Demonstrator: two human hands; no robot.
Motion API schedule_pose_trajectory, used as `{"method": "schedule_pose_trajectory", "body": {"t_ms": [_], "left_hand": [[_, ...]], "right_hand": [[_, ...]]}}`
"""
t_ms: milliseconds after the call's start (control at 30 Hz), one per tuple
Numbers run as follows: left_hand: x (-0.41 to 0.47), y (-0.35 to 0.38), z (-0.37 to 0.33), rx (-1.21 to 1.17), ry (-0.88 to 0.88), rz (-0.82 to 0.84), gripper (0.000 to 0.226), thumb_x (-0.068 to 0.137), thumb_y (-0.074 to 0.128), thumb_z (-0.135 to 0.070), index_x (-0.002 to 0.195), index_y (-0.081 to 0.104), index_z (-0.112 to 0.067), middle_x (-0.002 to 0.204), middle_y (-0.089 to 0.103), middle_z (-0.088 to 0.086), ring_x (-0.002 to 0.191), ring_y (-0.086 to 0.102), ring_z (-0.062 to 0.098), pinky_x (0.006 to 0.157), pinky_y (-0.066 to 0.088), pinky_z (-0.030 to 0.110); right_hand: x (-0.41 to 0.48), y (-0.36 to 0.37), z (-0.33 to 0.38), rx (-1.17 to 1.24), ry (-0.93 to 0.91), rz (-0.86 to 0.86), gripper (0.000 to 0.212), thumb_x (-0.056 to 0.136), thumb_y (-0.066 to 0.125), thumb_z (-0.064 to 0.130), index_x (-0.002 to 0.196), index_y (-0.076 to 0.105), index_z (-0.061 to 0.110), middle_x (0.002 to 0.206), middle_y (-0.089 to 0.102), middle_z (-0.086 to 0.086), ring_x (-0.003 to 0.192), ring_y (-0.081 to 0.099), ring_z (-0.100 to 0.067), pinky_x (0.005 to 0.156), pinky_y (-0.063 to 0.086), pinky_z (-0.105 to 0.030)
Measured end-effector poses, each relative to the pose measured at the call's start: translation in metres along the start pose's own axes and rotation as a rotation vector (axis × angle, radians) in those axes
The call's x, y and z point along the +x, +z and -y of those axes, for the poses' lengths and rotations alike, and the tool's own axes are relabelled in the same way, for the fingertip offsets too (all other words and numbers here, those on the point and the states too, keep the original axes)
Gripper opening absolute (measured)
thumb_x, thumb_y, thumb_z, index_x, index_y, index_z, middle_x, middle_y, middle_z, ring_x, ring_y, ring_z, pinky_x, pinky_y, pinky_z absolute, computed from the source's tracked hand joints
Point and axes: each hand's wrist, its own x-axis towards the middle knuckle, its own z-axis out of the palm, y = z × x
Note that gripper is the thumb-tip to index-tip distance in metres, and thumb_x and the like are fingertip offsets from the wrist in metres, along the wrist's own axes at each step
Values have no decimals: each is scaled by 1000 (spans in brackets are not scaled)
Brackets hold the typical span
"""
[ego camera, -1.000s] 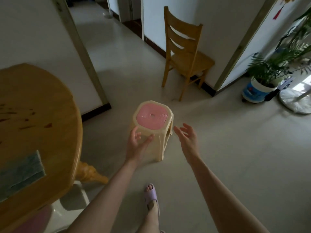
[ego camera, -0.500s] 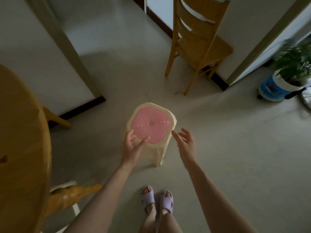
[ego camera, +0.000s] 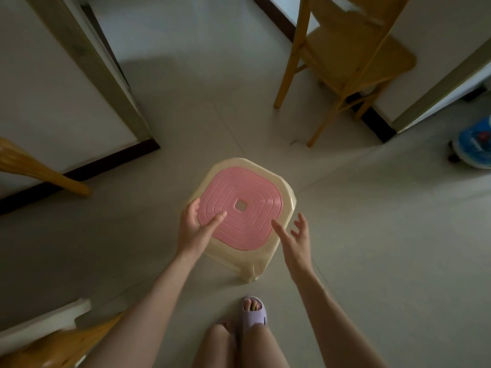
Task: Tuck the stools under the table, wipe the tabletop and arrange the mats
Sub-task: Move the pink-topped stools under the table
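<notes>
plastic stool [ego camera: 255,192] upright on floor | left hand [ego camera: 195,231] spread at stool's left rim, thumb over pink seat, nearer, contact unclear | right hand [ego camera: 296,241] fingers wide, just off stool's right rim, holding nothing

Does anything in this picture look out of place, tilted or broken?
Only the stool: it stands upright on open floor, apart from the table leg, not tucked under. No damage or spill shows. Left hand and right hand are open at its sides.
</notes>
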Motion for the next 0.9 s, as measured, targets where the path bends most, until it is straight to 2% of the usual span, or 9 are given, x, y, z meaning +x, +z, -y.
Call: {"method": "schedule_pose_trajectory", "body": {"t_ms": [67, 133, 200, 267, 367, 467, 567, 767, 900], "left_hand": [[26, 9, 27, 28, 16, -23, 107, 50, 65, -72, 140, 38, -19, 143, 39, 4, 127, 40, 14, 106, 34, 33], [47, 13, 42, 68, 50, -59, 105, 52, 66, -71, 140, 39, -19, 143, 38, 6, 131, 36, 19, 109, 32, 38], [70, 21, 64, 155, 117, -113, 96, 62, 73, -63, 140, 39, -18, 141, 37, 6, 132, 30, 21, 110, 29, 37], [92, 24, 76, 236, 165, -147, 89, 69, 76, -54, 141, 37, -19, 143, 33, 6, 133, 26, 22, 109, 27, 38], [113, 19, 88, 187, 75, -88, 99, 63, 74, -63, 143, 33, -21, 145, 39, 6, 131, 38, 25, 107, 34, 43], [125, 9, 90, 138, -4, 17, 95, 43, 68, -77, 122, 52, -25, 115, 64, -1, 104, 61, 22, 88, 48, 35], [130, 5, 86, 45, -15, 67, 76, 39, 77, -69, 101, 58, -30, 96, 67, -10, 89, 65, 15, 80, 52, 30], [94, -17, 58, -78, -44, 25, 72, 39, 83, -62, 98, 56, -32, 95, 67, -12, 88, 66, 12, 79, 53, 31], [45, -55, 7, -146, -59, -49, 58, 51, 87, -49, 98, 57, -33, 93, 69, -11, 87, 66, 12, 80, 53, 33]], "right_hand": [[20, 10, -32, -57, 11, -22, 109, 65, 73, 57, 151, 15, 22, 152, 25, -6, 135, 33, -23, 106, 39, -50], [36, 19, -49, -60, 19, -40, 115, 63, 73, 59, 152, 9, 23, 157, 14, -6, 141, 24, -27, 111, 30, -54], [56, 30, -75, -27, 7, -52, 115, 63, 78, 55, 152, 11, 24, 155, 18, -8, 140, 28, -27, 111, 32, -52], [71, 38, -92, 18, -43, -46, 103, 58, 82, 55, 143, 29, 35, 144, 38, -7, 128, 45, -23, 102, 43, -47], [80, 45, -107, 124, -90, -76, 88, 53, 76, 54, 131, 36, 44, 124, 55, 2, 108, 59, -13, 85, 52, -33], [85, 48, -112, 164, -108, -96, 87, 55, 77, 51, 132, 37, 47, 123, 57, 6, 106, 60, -11, 84, 53, -33], [87, 47, -111, 167, -115, -85, 77, 61, 80, 40, 128, 41, 47, 117, 61, 8, 100, 63, -9, 83, 54, -34], [73, 29, -59, 108, -85, -8, 82, 63, 83, 33, 135, 44, 34, 110, 66, 6, 96, 66, -14, 80, 56, -35], [40, 16, 15, 39, -96, 78, 85, 55, 82, 45, 132, 48, 34, 110, 68, 6, 93, 67, -12, 74, 57, -29]]}}
